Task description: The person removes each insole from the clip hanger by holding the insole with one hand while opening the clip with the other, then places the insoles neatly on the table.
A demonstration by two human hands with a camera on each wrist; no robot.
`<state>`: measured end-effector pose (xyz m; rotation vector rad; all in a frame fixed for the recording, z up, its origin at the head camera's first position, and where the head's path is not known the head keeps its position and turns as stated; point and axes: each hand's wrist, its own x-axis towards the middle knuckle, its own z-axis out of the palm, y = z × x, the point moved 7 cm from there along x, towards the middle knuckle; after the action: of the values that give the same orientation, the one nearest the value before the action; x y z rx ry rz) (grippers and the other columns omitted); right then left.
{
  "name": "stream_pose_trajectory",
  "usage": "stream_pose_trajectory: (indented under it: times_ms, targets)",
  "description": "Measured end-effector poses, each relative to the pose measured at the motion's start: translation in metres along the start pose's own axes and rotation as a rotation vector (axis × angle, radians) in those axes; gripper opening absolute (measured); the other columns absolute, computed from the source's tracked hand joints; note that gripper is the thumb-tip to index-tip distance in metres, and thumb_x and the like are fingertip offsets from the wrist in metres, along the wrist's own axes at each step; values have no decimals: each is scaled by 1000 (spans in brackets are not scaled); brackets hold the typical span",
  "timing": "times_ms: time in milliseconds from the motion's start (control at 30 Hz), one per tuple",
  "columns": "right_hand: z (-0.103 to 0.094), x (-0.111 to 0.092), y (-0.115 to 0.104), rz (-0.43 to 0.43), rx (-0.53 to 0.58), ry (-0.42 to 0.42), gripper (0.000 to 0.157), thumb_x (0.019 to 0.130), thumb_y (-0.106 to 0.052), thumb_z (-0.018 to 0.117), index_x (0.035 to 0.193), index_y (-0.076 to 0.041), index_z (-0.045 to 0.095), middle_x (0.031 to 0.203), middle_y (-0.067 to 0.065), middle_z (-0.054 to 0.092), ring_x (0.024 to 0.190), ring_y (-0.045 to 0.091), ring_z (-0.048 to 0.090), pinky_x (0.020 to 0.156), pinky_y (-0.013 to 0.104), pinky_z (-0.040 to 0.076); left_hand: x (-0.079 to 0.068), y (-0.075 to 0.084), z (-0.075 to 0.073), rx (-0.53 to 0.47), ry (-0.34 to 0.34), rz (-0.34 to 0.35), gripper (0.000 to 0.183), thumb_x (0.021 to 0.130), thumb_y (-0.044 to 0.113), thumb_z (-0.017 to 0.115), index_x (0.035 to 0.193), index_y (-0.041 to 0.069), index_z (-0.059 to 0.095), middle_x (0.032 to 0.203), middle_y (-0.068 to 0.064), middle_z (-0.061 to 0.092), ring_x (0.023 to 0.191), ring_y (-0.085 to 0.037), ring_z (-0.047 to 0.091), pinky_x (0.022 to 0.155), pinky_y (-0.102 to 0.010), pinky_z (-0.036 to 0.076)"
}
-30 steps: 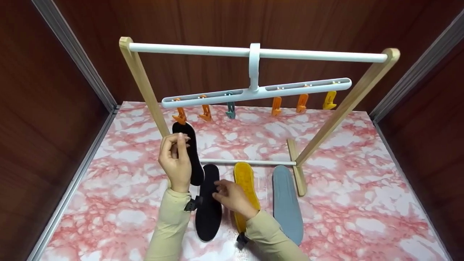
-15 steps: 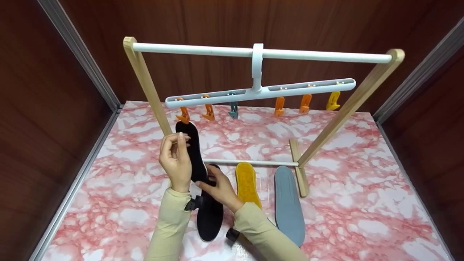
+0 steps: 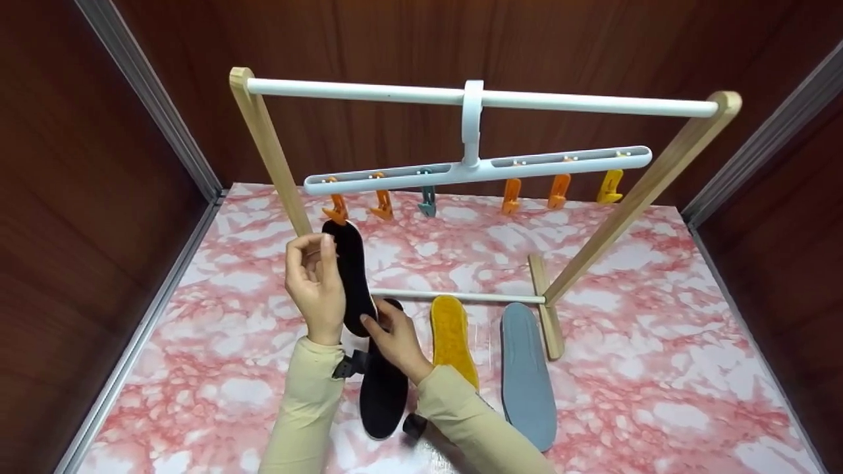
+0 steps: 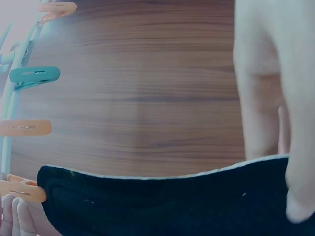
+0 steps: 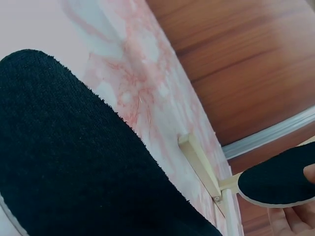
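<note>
A black insole [image 3: 354, 276] hangs from the leftmost orange clothespin [image 3: 337, 209] on the white clip hanger [image 3: 395, 182]. My right hand [image 3: 399, 337] pinches its lower end, thumb on the front and fingers behind the edge. Beside the insole's upper part is my left hand [image 3: 315, 284], its fingers loosely bent with nothing seen between them. In the left wrist view, left fingertips [image 4: 24, 216] lie right by the orange clothespin [image 4: 22, 191] that bites the insole's end. A second black insole [image 3: 384, 401] lies on the table, partly hidden by my right hand.
A yellow insole [image 3: 449, 329] and a grey insole [image 3: 528, 375] lie to the right on the marbled tabletop [image 3: 658, 368]. The hanger hooks over the white rail [image 3: 593, 101] of a wooden stand [image 3: 649, 197]. Other orange, green and yellow clothespins [image 3: 558, 191] dangle from it.
My right hand has moved left from above the lying black insole and taken hold of the hanging insole's lower end. My left hand stays almost where it was.
</note>
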<state>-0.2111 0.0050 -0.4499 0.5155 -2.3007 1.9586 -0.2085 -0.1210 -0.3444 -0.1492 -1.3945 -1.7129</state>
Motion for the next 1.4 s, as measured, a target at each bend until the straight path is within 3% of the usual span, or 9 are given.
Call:
stream_pose_trajectory:
  times_ms: [133, 400, 533, 733, 900, 1067, 1400]
  targets:
    - [-2, -1, 2, 6, -2, 17, 18, 90, 5, 58, 106, 12, 63, 102, 26, 67, 96, 38, 67, 83, 32, 56, 5, 3, 3, 38, 4, 6, 12, 92, 0, 57, 104, -4, 55, 101, -10, 60, 95, -21, 58, 85, -26, 47]
    - [-6, -3, 4, 29, 17, 38, 14, 89, 5, 58, 99, 12, 64, 97, 25, 67, 93, 35, 67, 80, 23, 54, 16, 4, 9, 117, -45, 21, 26, 93, 2, 57, 117, -6, 54, 115, -16, 59, 108, -17, 53, 94, -30, 40]
    - [-7, -4, 4, 28, 11, 34, 14, 89, 4, 58, 99, 12, 64, 97, 25, 67, 93, 34, 67, 81, 24, 55, 21, 2, 13, 124, -103, -20, 32, 97, 11, 56, 123, -7, 52, 121, -20, 56, 113, -22, 52, 100, -30, 38]
    - [-7, -5, 3, 24, 31, 23, 13, 89, 5, 59, 98, 13, 64, 96, 26, 67, 93, 33, 67, 82, 25, 55, 20, 0, 19, 69, -184, -108, 52, 96, 34, 55, 127, -7, 47, 119, -20, 55, 109, -16, 54, 97, -27, 42]
    - [-7, -6, 3, 38, 37, 19, 13, 89, 4, 59, 98, 13, 64, 97, 26, 67, 93, 34, 67, 81, 21, 54, 21, 3, 22, 30, -200, -100, 38, 99, 21, 53, 123, -7, 49, 106, -21, 57, 96, -16, 57, 89, -25, 47]
    - [-8, -8, 2, 49, 57, 8, 12, 89, 5, 59, 96, 13, 64, 97, 27, 67, 93, 35, 66, 79, 18, 52, 22, 8, 23, 36, -198, -79, 26, 99, 10, 50, 118, -8, 53, 99, -9, 58, 90, -17, 56, 85, -25, 47]
    - [-13, -13, 1, 51, 59, 16, 12, 88, 4, 61, 96, 12, 66, 98, 25, 68, 95, 33, 67, 81, 17, 51, 25, 9, 27, 32, -200, -90, 25, 99, 11, 51, 116, -7, 52, 95, 0, 57, 89, -13, 56, 84, -26, 45]
